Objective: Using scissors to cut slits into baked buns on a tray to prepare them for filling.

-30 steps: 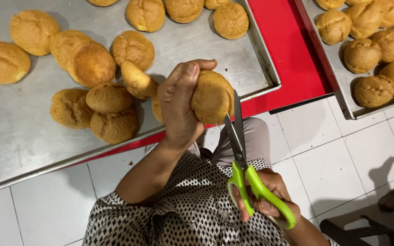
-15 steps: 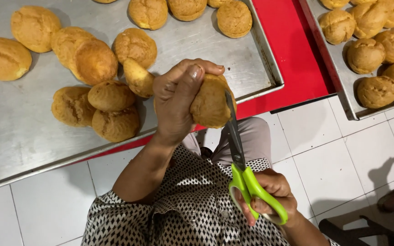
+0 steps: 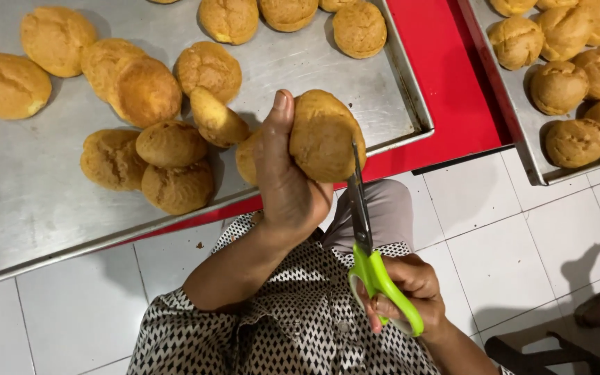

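Now the round golden-brown baked puff (image 3: pixel 322 136) has turned in the grip since half a second ago: its domed face shows broadly, where earlier it was seen more edge-on with the fingers wrapped over it. It is held up in the air above the near edge of the big steel baking tray (image 3: pixel 29 208). The left hand (image 3: pixel 287 173) is closed around the puff's left side and underside, thumb standing straight up along its edge. The blades of the green-handled scissors (image 3: pixel 369 243) have moved up and now meet the puff's lower right edge, nearly closed, seemingly biting into the crust. The right hand (image 3: pixel 407 292) is curled through the green loops, fingers squeezed together.

Behind the held puff, more puffs lie on the tray, a loose cluster (image 3: pixel 168 153) just left of the left hand and others farther back. A red bench top (image 3: pixel 446 90) shows between this tray and a second steel tray (image 3: pixel 522 139) of puffs on the right. Below are white floor tiles (image 3: pixel 508 229) and the person's black-and-white patterned sleeve (image 3: pixel 293 326).
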